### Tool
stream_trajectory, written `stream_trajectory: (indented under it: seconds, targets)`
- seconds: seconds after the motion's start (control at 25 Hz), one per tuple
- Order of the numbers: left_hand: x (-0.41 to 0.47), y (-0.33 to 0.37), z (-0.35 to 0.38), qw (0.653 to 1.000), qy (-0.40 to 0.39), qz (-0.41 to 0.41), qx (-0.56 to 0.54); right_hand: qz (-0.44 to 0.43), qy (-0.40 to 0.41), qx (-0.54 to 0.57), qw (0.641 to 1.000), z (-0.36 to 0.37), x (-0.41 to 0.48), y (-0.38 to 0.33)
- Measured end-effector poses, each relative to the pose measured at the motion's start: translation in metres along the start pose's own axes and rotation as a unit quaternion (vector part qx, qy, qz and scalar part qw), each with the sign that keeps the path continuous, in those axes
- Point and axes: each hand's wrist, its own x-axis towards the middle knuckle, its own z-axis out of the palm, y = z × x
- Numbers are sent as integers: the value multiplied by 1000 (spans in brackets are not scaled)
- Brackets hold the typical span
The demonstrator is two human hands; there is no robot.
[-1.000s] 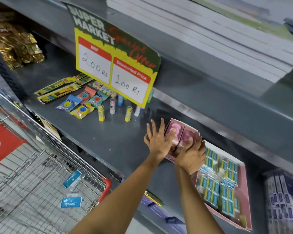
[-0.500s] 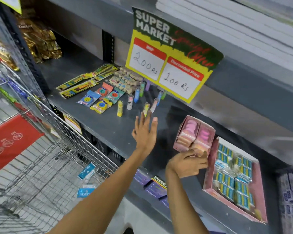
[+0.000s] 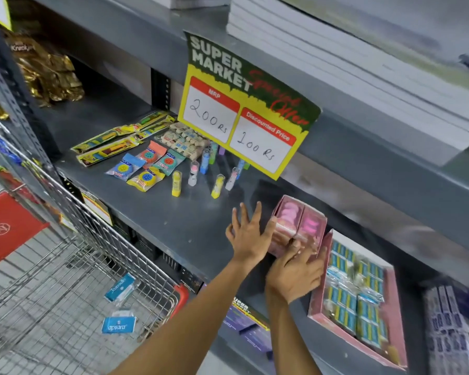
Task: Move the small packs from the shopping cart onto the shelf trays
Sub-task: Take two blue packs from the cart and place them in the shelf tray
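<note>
The light, stiff pink carton (image 3: 295,231) is steadied by spread left hand (image 3: 248,235) and flat, ungripping right hand (image 3: 295,272); edges are judged best held.

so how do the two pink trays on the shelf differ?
The small pink cardboard box holds pink packs and sits under both hands; the wide pink cardboard tray holds blue-and-yellow packs and is untouched. The box is narrower and taller, the tray wide and shallow. Both are open-topped and rest on the grey shelf.

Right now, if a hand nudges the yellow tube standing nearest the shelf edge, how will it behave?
The yellow tube stands upright, tall and narrow, so it probably tips easily. It looks round, so once down it may roll on the bare shelf. Likely light.
</note>
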Motion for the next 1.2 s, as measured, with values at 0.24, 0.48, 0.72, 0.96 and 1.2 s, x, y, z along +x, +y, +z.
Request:
stream_trajectory:
  seconds: [0.24,0.48,0.72,0.96,1.2]
  targets:
    - [0,-7,2,998,33,41,21,-44,-31,43,998,-5,9,4]
    - [12,-63,-109,976,207,55,22,-166,-33,173,970,8,-36,-85]
    - [-39,-216,-208,938,338,-55,48,-266,-209,271,901,34,-170,-170]
    - [-84,-353,-175,950,214,-183,138,-331,-361,195,850,100,-292,-112]
    - [-63,-463,-89,953,42,-219,207,-246,-415,60,874,192,-355,-12]
